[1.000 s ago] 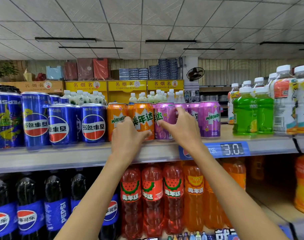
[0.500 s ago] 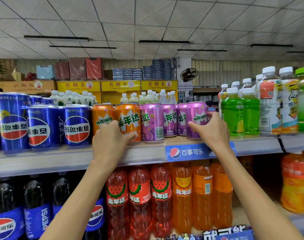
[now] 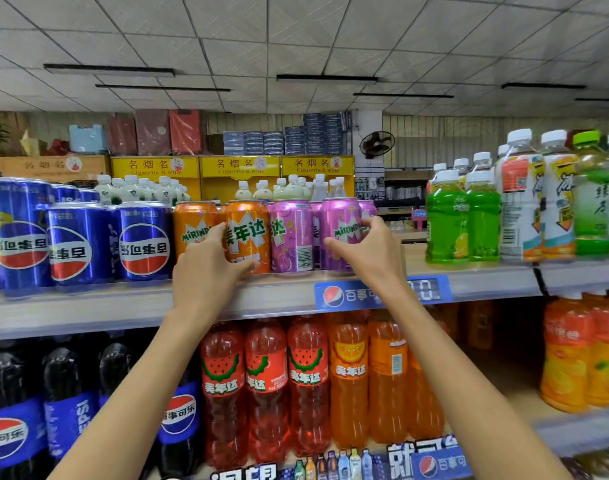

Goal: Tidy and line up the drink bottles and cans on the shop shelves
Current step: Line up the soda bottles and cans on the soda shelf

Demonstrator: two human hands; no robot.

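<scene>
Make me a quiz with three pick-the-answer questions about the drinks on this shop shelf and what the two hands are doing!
1. Where do the watermelon bottles stand?
A. on the shelf below the cans
B. on the top shelf beside the green bottles
C. on the floor

2. What colour is the can that the right hand holds?
A. blue
B. purple
C. orange

3. What is the left hand doing?
A. hanging free
B. gripping an orange can
C. holding a bottle cap

Answers:
1 A: the red bottles stand under the upper shelf, below the cans.
2 B: the right hand's fingers wrap a purple Mirinda can.
3 B: the left hand's fingers and thumb close round the orange can's lower part.
</scene>
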